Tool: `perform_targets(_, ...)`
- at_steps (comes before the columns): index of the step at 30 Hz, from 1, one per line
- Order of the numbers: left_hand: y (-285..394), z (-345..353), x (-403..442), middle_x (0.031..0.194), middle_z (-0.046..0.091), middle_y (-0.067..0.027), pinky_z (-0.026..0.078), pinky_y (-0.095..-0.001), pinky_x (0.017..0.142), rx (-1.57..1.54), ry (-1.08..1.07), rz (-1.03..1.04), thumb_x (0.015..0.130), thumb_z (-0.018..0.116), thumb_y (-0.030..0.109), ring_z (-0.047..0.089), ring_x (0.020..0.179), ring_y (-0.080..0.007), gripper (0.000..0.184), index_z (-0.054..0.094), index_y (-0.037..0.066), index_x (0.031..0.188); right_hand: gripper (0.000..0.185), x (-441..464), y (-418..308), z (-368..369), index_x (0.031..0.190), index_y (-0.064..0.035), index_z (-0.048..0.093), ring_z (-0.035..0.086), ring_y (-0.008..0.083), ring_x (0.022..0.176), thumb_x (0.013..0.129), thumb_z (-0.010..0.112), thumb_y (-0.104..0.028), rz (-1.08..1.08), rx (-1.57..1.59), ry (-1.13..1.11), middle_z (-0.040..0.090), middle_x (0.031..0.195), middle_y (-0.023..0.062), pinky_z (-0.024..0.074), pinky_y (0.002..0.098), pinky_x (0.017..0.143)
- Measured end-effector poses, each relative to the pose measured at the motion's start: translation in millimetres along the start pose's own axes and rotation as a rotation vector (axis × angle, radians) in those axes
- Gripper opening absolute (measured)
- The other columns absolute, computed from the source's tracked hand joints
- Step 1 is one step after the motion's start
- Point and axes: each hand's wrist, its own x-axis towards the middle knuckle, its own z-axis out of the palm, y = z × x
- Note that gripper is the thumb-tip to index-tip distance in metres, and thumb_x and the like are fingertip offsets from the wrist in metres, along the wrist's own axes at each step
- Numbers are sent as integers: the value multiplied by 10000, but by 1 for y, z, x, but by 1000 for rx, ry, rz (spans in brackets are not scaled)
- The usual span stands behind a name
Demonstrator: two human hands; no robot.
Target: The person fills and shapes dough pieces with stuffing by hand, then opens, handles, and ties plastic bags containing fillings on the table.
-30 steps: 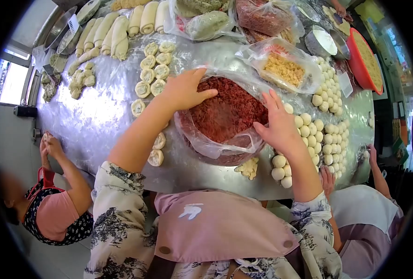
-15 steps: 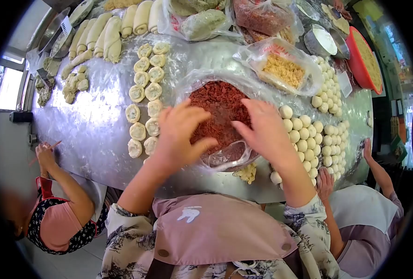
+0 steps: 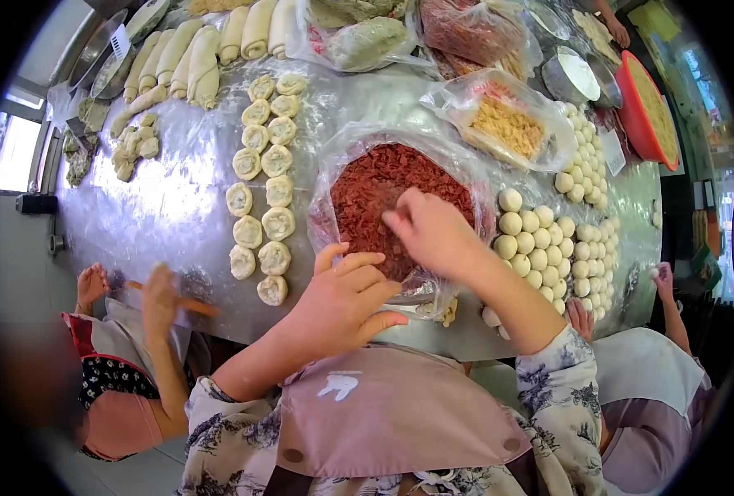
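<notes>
A clear plastic bag [image 3: 321,198] lies spread wide in front of me, with crumbly dark red filling [image 3: 367,186] in it. Over the filling, my right hand [image 3: 433,231] has its fingers curled together, fingertips down at the red surface; what they hold, if anything, is hidden. My left hand [image 3: 346,298] is at the near left rim of the bag, palm down, fingers spread and holding nothing. Just left of it stand two columns of round dough pieces [image 3: 277,190] with pale filling showing on top.
White dough balls [image 3: 540,240] sit in groups at right. Beyond the bag is a tray of yellow crumbs [image 3: 507,128], with a red basin [image 3: 648,107] at far right. Rolled dough [image 3: 177,54] lies back left. Co-workers' hands are at both sides; one holds a stick [image 3: 195,306].
My left hand moved down off the filling to the bag's near edge. My right hand moved left and inward, and its fingers closed. The left co-worker's hands moved apart.
</notes>
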Motion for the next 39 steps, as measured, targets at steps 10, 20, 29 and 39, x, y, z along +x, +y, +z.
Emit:
perform_targets(10,-7,-22,9,875,623,-5,352,-437,937,26,165,-38,727,774,227,587,1027,-212,246,684,130,935,229,-4,-44,-78,970,-77,573,577,139,648,948,493,-291,955,1788,-331,616,866,61,471,219,477)
perform_targets(20,-29,-25,33,785,616,-13,377,-403,927,-25,237,-135,751,755,220,634,930,-227,181,703,119,891,225,0,-84,-125,878,11,619,635,213,633,923,476,-156,746,2041,-406,648,847,184,538,320,542)
perform_targets(29,-35,-26,39,772,620,-19,364,-407,950,3,193,-171,771,738,209,637,925,-233,153,706,108,881,327,-19,-67,-110,974,76,561,644,296,774,955,478,-239,24,1888,-90,621,937,256,530,368,666)
perform_targets(39,-34,-24,38,779,619,-19,358,-408,957,1,210,-169,755,746,174,634,940,-234,160,705,108,894,349,-22,-68,-108,994,62,527,650,296,763,962,483,-283,-15,1862,-69,605,943,267,543,350,619)
